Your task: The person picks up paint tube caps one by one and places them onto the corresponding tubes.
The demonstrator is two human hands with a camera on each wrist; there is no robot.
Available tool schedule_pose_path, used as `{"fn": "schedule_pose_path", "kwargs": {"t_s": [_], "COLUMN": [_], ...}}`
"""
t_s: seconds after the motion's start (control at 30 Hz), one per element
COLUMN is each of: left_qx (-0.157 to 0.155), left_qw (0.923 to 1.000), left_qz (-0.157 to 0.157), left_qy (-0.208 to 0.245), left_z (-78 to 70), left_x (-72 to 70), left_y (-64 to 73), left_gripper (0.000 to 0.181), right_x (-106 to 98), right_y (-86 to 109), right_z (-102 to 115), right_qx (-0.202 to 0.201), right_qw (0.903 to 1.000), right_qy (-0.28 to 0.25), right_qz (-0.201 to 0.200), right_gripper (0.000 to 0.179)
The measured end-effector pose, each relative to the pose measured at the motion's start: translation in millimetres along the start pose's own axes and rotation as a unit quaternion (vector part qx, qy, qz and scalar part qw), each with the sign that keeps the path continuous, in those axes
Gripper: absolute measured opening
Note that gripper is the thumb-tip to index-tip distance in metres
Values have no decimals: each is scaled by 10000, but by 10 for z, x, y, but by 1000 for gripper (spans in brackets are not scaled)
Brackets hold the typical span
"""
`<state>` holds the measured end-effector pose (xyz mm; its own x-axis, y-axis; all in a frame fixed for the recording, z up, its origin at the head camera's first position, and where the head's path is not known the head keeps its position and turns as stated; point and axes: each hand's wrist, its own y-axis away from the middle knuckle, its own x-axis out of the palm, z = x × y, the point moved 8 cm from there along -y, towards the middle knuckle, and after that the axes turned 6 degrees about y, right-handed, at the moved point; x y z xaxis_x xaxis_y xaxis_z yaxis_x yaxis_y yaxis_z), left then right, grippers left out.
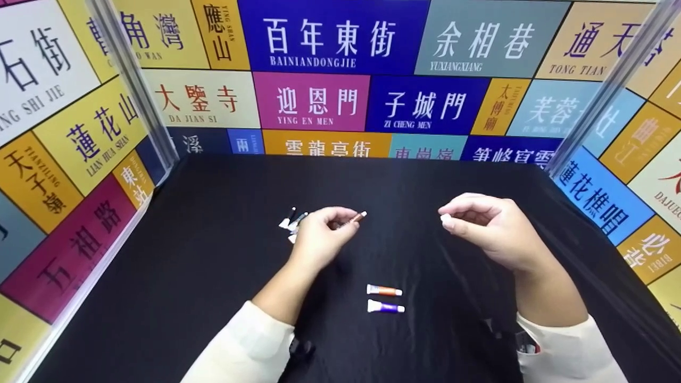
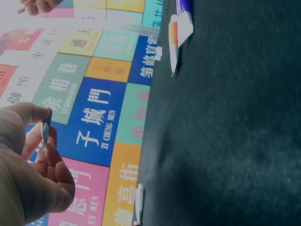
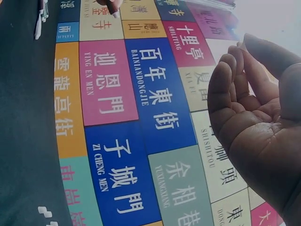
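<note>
In the head view my left hand [image 1: 322, 234] pinches a small brown paint tube [image 1: 359, 217] between thumb and fingers, its white tip pointing right. From the left wrist, that tube [image 2: 45, 129] appears thin and edge-on in the fingertips. My right hand [image 1: 492, 226] is raised on the right, with thumb and index finger closed around a small white piece [image 1: 446, 218]; fingers cover much of it. Between my forearms lie an orange paint tube [image 1: 384, 291] and a purple one [image 1: 387, 307], roughly parallel, their caps facing right.
Several more tubes [image 1: 291, 219] lie in a cluster left of my left hand, partly covered by it. Small white pieces [image 3: 45, 212] rest on the black cloth [image 1: 213, 266] in the right wrist view. Panels with printed street names [image 1: 330, 37] stand around the table.
</note>
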<state>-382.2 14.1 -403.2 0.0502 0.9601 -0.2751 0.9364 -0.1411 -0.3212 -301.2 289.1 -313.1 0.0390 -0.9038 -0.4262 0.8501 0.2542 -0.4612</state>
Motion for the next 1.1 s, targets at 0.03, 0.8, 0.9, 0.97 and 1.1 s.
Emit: {"fn": "schedule_pose_path", "kwargs": {"t_s": [0.03,0.8,0.9,0.97,1.1], "left_qx": [19,457,474,477,497], "left_qw": [10000,9978,9976,9976,9971], "left_qz": [27,309,310,321,388], "left_qy": [27,381,388,384,426], "left_z": [-25,-558,-586,-611,-686], "left_x": [5,-30,-29,-31,-35], "left_y": [10,247,267,284,328], "left_gripper": [14,16,16,16,15], "right_x": [2,103,121,138,181], "right_y": [2,151,184,203,235], "right_z": [28,573,630,672,748], "right_qx": [-83,-1434,-1586,-1712,-1943], "right_qw": [9999,9868,9837,9811,9761], "right_qy": [-64,-751,-840,-901,-967], "right_qz": [-13,11,46,67,104], "right_gripper": [19,31,34,35,35]}}
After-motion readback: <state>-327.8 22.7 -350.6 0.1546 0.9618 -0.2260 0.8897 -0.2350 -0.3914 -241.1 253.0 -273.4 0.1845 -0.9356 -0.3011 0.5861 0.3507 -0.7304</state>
